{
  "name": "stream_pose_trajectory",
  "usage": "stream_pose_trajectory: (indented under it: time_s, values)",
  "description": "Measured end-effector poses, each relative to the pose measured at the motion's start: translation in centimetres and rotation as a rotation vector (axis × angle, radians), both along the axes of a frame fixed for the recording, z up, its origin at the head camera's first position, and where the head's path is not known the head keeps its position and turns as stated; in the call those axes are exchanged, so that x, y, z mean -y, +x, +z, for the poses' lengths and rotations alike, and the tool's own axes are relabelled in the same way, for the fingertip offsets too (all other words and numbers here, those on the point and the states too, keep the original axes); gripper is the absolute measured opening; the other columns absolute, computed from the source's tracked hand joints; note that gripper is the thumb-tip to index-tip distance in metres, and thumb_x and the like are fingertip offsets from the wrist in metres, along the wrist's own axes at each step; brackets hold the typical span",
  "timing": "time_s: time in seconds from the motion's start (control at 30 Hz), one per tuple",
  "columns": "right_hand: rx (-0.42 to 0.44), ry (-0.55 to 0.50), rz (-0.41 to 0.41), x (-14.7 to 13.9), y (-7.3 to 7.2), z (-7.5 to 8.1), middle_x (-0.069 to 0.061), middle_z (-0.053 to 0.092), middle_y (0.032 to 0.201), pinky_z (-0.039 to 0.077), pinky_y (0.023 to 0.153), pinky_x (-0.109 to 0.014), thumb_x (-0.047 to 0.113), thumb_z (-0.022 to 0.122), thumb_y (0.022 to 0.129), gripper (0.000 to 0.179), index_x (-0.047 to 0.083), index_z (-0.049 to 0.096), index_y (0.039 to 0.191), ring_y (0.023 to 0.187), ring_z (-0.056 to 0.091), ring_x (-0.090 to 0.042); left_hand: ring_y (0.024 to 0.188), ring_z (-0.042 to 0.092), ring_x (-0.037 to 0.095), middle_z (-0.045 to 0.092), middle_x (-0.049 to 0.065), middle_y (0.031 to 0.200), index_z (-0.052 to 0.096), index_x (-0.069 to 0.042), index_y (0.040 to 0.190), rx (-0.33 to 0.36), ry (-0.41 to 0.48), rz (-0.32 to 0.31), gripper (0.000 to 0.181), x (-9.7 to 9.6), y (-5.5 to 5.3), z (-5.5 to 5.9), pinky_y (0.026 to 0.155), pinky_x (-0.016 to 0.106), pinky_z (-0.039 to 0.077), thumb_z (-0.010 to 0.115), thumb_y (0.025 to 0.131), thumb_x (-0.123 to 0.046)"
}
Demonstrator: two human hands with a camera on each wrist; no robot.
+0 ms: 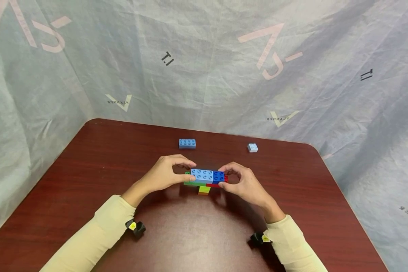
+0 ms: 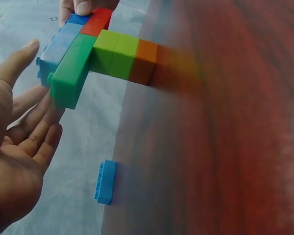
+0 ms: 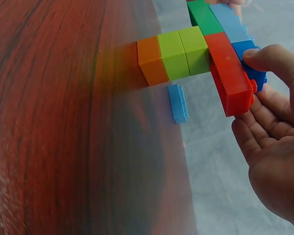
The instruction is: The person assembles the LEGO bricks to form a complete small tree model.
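A structure of toy building bricks stands on the table between both hands. At its foot is an orange brick [image 3: 150,62], with two lime bricks [image 2: 113,55] stacked above it. Across these lie a green brick [image 2: 71,73] and a red brick [image 3: 229,73] end to end. On top sit a long light blue brick [image 1: 202,176] and a short dark blue brick [image 1: 219,176]. My right hand [image 1: 246,185] pinches the dark blue brick, thumb on its near side. Around the left end, my left hand [image 1: 161,173] is spread, its thumb apart from the bricks in the left wrist view.
Beyond the hands, a loose blue brick [image 1: 187,144] lies toward the back of the dark red wooden table [image 1: 88,189]. Farther right is a small pale blue brick [image 1: 253,148]. Grey printed cloth [image 1: 204,83] hangs behind the table and along its sides.
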State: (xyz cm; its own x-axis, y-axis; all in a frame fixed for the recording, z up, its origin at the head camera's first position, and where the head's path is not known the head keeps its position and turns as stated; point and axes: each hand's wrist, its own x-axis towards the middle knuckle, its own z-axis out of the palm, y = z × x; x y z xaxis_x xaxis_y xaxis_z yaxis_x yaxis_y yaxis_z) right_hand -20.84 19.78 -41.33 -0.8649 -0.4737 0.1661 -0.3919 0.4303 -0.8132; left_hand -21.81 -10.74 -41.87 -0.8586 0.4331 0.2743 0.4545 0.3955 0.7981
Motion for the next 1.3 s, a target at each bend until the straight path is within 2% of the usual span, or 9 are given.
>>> stream_pose_trajectory:
  time_s: [0.1,0.2,0.4,0.6,0.7,0.87,1.0,1.2,1.3]
  values:
    - [0.009,-0.011,0.0,0.0,0.0,0.0,-0.003,0.069,0.114,0.059,0.084,-0.032,0.014,0.083,0.088,0.032,0.017,0.069,0.117,0.103,0.067,-0.022,0.105,0.068,0.014,0.076,0.001,0.116,0.077,-0.023,0.117,0.016,0.017,0.021,0.035,0.1,-0.6,0.5,0.094,0.045,0.057,0.085,0.086,-0.036]
    - [0.013,-0.012,-0.004,0.0,0.1,-0.2,-0.002,0.069,0.113,0.06,0.084,-0.034,0.014,0.083,0.088,0.032,0.018,0.068,0.116,0.104,0.067,-0.022,0.105,0.069,0.016,0.076,-0.001,0.115,0.076,-0.022,0.118,0.03,0.034,0.036,0.035,0.3,-1.4,0.8,0.096,0.048,0.056,0.085,0.086,-0.035]
    - [0.003,-0.015,0.002,0.1,0.1,-0.5,0.002,0.07,0.11,0.057,0.09,-0.053,0.014,0.082,0.089,0.031,0.021,0.068,0.115,0.106,0.066,-0.019,0.106,0.069,0.018,0.075,-0.002,0.114,0.076,-0.02,0.12,0.021,0.043,0.049,0.035,0.9,-3.1,0.7,0.097,0.049,0.055,0.084,0.088,-0.032]
    - [0.0,-0.017,0.013,0.1,0.2,-0.4,0.002,0.07,0.11,0.056,0.091,-0.057,0.013,0.082,0.089,0.032,0.021,0.068,0.116,0.107,0.065,-0.018,0.112,0.068,0.029,0.074,0.007,0.119,0.075,-0.012,0.121,0.029,0.027,0.07,0.035,1.7,-5.4,0.2,0.1,0.051,0.053,0.082,0.09,-0.027]
    - [0.005,-0.014,0.009,0.0,0.3,-0.3,0.002,0.069,0.111,0.056,0.091,-0.056,0.014,0.082,0.089,0.031,0.021,0.068,0.116,0.107,0.065,-0.018,0.113,0.067,0.029,0.073,0.008,0.122,0.075,-0.01,0.123,0.022,-0.012,0.087,0.037,1.8,-6.5,-0.3,0.101,0.049,0.053,0.082,0.09,-0.026]
    - [0.005,-0.005,-0.008,-0.2,0.5,-0.4,0.003,0.069,0.11,0.058,0.091,-0.05,0.014,0.082,0.089,0.032,0.022,0.068,0.116,0.107,0.065,-0.018,0.115,0.066,0.032,0.073,0.011,0.124,0.073,-0.008,0.125,0.028,-0.041,0.084,0.039,1.5,-8.0,-0.9,0.103,0.048,0.053,0.081,0.091,-0.024]
    - [0.004,-0.003,0.004,-0.2,0.4,-0.4,0.003,0.069,0.112,0.058,0.09,-0.047,0.015,0.082,0.089,0.032,0.022,0.068,0.117,0.107,0.065,-0.018,0.118,0.065,0.034,0.073,0.012,0.125,0.073,-0.008,0.126,0.059,-0.035,0.115,0.039,1.5,-9.1,-1.3,0.104,0.05,0.052,0.082,0.09,-0.022]
    - [-0.005,-0.004,0.002,-0.1,0.0,-0.3,0.004,0.068,0.112,0.057,0.091,-0.056,0.014,0.083,0.088,0.032,0.023,0.068,0.115,0.107,0.065,-0.018,0.122,0.063,0.032,0.069,0.014,0.131,0.069,-0.01,0.132,0.115,-0.045,0.168,0.043,2.1,-11.0,-2.0,0.107,0.05,0.051,0.08,0.092,-0.021]
    - [-0.01,-0.002,0.004,-0.1,0.0,-0.3,0.004,0.068,0.112,0.057,0.091,-0.056,0.014,0.083,0.088,0.032,0.022,0.068,0.115,0.107,0.065,-0.018,0.124,0.062,0.032,0.067,0.015,0.135,0.068,-0.01,0.134,0.139,-0.056,0.186,0.045,2.4,-11.7,-2.3,0.108,0.05,0.05,0.079,0.092,-0.023]
